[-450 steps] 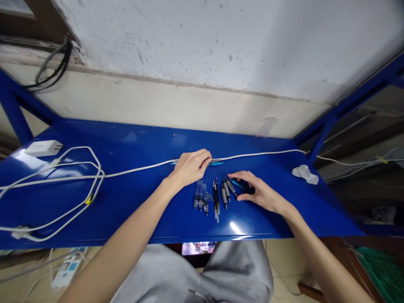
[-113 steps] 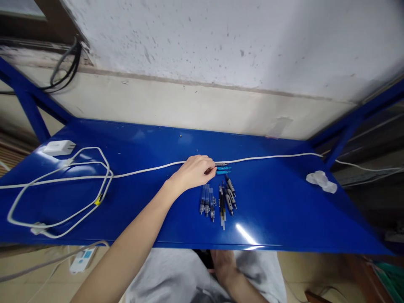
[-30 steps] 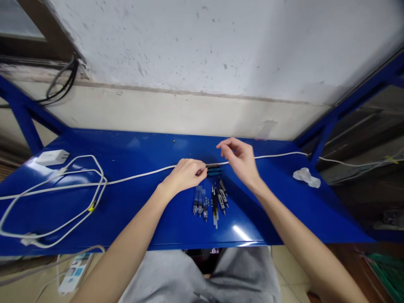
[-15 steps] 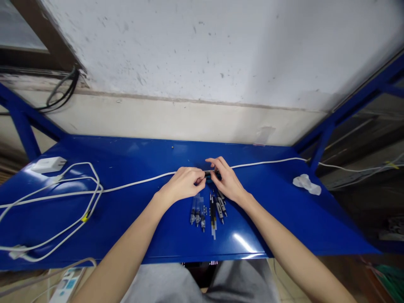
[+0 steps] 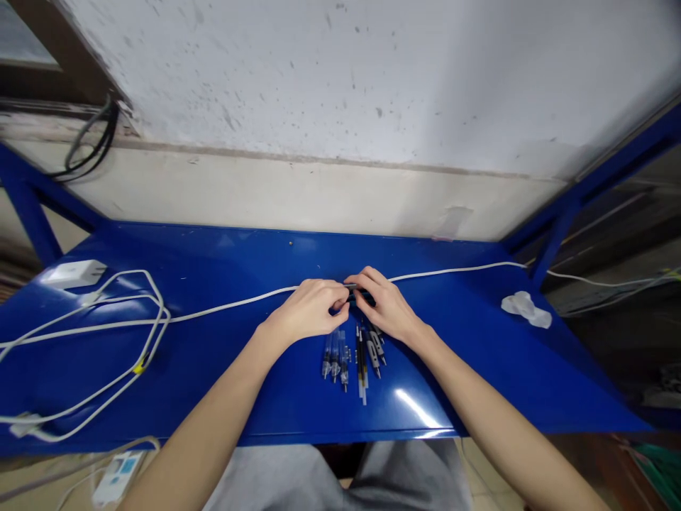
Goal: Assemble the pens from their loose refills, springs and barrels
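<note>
Both hands (image 5: 348,305) on pens (image 5: 352,287)

Blue shelf (image 5: 452,341) open right of the grey pen parts (image 5: 373,353), up to white scrap (image 5: 526,309); looped cable (image 5: 162,312) obstructs left end.

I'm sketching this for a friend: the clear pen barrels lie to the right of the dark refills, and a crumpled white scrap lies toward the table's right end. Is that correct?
Not quite: the clear pen barrels lie to the left of the dark refills, as the head view shows. The crumpled white scrap does lie toward the right end of the blue table.
</note>
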`<control>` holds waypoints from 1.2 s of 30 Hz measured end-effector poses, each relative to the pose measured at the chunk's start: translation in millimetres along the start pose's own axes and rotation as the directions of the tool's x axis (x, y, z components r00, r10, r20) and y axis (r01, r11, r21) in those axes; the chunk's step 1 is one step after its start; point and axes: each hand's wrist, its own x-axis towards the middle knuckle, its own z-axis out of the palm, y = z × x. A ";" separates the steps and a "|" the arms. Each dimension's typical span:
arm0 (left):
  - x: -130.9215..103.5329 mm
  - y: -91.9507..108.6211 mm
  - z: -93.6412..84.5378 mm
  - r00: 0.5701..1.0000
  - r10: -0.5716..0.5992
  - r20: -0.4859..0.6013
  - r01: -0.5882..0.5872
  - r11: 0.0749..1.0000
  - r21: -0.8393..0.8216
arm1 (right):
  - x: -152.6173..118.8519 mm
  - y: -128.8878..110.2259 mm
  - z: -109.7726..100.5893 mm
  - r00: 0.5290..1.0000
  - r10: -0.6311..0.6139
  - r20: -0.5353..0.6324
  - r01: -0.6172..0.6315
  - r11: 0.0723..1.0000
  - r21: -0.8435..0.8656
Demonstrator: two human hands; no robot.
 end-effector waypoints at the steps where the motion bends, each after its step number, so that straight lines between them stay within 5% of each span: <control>1: 0.3 0.2 0.9 1.000 0.003 -0.004 -0.003 1.000 -0.003 | 0.1 0.4 0.1 1.000 0.000 0.007 0.000 1.000 -0.002; 18: 2.9 -0.2 12.4 0.991 0.043 -0.129 -0.047 0.998 -0.032 | -1.0 3.1 3.5 0.997 0.043 -0.059 -0.041 0.998 0.038; 36: 2.9 0.8 13.1 0.996 -0.001 -0.089 -0.003 0.999 -0.043 | -0.7 2.8 4.5 0.999 0.006 -0.045 -0.004 0.999 0.039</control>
